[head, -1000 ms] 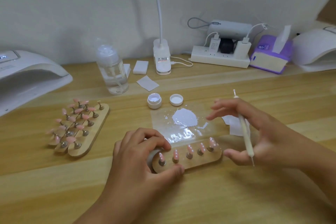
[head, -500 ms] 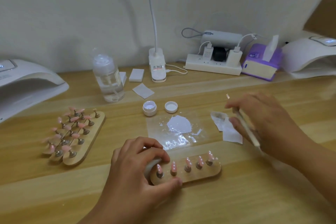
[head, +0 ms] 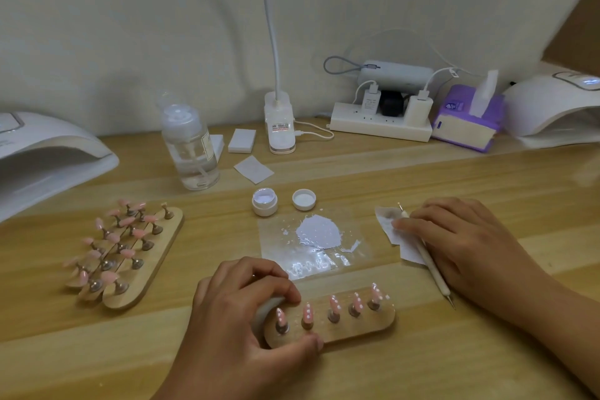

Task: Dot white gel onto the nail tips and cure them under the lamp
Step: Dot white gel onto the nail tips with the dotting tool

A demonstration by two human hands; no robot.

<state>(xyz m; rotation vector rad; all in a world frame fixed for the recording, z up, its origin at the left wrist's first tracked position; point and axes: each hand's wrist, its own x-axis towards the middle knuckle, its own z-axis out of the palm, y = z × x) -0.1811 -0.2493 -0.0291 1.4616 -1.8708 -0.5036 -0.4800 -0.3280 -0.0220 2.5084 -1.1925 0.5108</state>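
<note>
1. Since a second ago the right hand (head: 461,243) has left the strip of nail tips and come down palm-down on the wooden table (head: 422,178), its fingertips on a white wipe (head: 384,217).
2. Under that hand's thumb side runs the dotting tool (head: 428,260), one end showing over the wipe and the other pointing toward the person. The fingers look fairly straight, and I cannot tell whether they pinch the tool or only lie over it.
3. Meanwhile the left hand (head: 240,312) has stayed put, thumb and curled fingers gripping the left end of the wooden holder (head: 357,325) at the near edge of the table.
4. Five pink nail tips (head: 334,304) stand in a row on the holder, each carrying small white dots.
5. White gel (head: 318,232) lies in a puddle on a clear film (head: 324,256) just behind the holder, with the open gel jar (head: 264,203) and its lid (head: 304,199) beside each other behind the film.
6. One curing lamp (head: 48,153) sits at the far left and another lamp (head: 552,110) at the far right, both well apart from the holder.
7. More wooden racks (head: 146,263) of pink tips lie to the left, near a clear bottle (head: 191,146).
</note>
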